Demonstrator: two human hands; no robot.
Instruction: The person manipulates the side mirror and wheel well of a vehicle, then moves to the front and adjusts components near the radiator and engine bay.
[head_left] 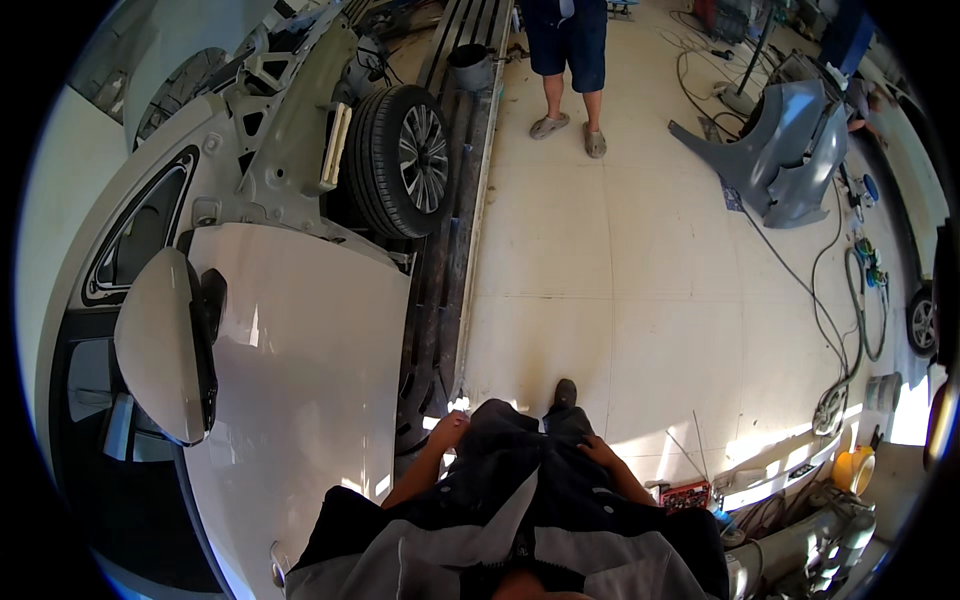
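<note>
My left hand [449, 430] hangs at my left side, between my dark trousers and the white car door [300, 330]; its fingers are too small and shadowed to make out. Against my right thigh, my right hand [598, 450] lies with its fingers stretched out, and I see nothing in it. The car to my left has its front stripped, with the bare inner wing [290, 150] showing. A wheel [398, 160] with a tyre is at that front end. A white wing mirror [160, 345] juts from the door.
Dark metal rails [435, 290] run beside the car, with a dark bucket [470, 68] on them. Another person [567, 45] stands ahead. A grey fender [785, 150] is at the right, near hoses [850, 330]. A red tool case [685, 496] and a metal cylinder [800, 540] lie at lower right.
</note>
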